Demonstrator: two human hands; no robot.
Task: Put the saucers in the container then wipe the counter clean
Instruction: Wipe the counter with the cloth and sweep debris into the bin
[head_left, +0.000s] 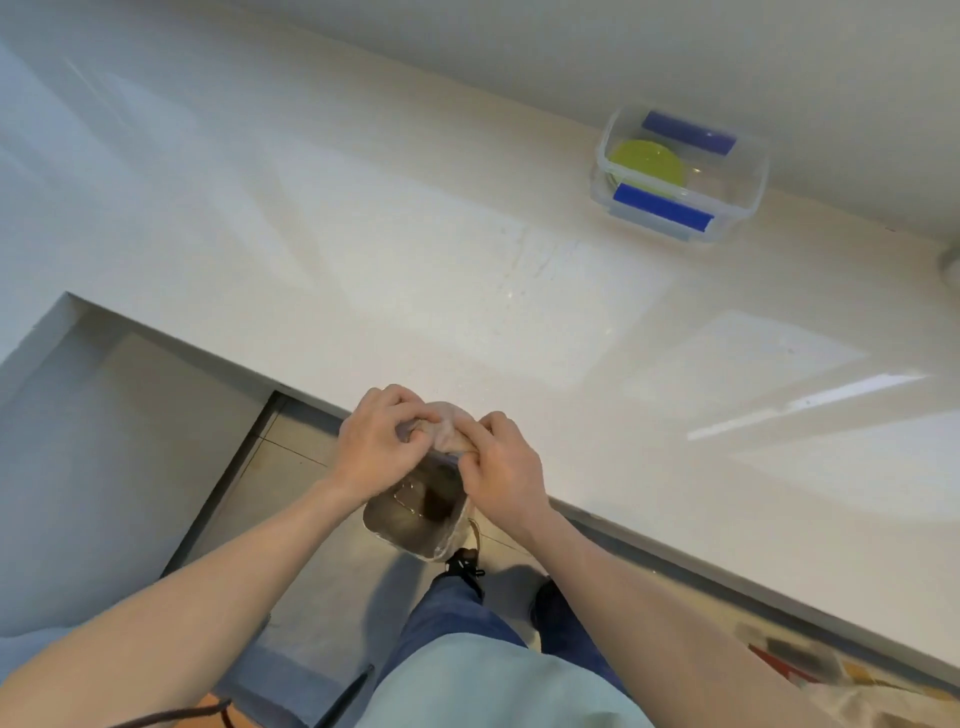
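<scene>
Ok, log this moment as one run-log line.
phase: wiping prep | saucers: in container | left hand: on cloth | right hand: on cloth | counter: streaky

Saucer (647, 162) in container (727, 205) — far right on counter (363, 260), against the wall (675, 47).

- Both my forearms are bare and reach forward from the bottom corners, converging toward the middle.
- My left hand (376, 441) is knuckles up, fingers curled inward, pinching a cloth (449, 434).
- My right hand (506, 470) sits just beside it, fingers bent and gripping the same cloth from the other side.
- My fingertips nearly meet over the bunched cloth; both wrists are slightly bent.
</scene>
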